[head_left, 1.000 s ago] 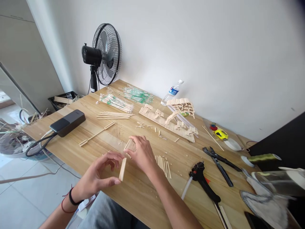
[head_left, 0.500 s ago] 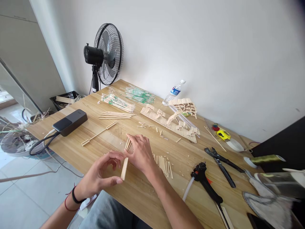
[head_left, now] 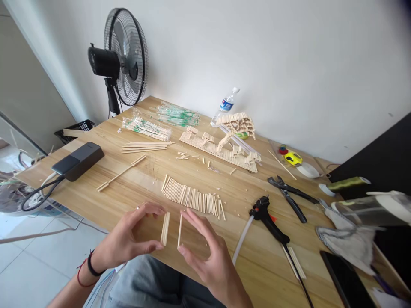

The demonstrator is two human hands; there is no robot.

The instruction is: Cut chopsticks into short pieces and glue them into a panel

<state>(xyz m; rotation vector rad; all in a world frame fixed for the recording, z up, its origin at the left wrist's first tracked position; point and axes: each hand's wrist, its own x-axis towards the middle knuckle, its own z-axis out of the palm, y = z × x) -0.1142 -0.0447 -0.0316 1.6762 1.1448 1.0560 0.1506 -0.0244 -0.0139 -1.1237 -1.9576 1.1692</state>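
Note:
Between its thumb and fingers, my left hand [head_left: 136,233] grips a few short wooden sticks [head_left: 165,229] lying side by side. My right hand [head_left: 208,250] pinches one single wooden stick [head_left: 180,231] by its two ends. A small gap separates the single stick from the others, and all are held roughly parallel over the table's near edge. Just beyond my hands lies a row of cut short sticks [head_left: 192,196]. Farther back sits a model built of sticks [head_left: 221,152], with a stepped base and a raised roof-like part.
A hot glue gun [head_left: 271,222] and pliers [head_left: 289,196] lie to the right. A phone [head_left: 345,273] is at the right edge. Long sticks [head_left: 146,146], bagged sticks [head_left: 147,128] and a power bank [head_left: 78,160] are on the left. A fan [head_left: 125,55] and a bottle [head_left: 224,107] stand behind.
My right hand has moved back from the row of short sticks and now holds one stick beside those in my left hand. The view has shifted slightly.

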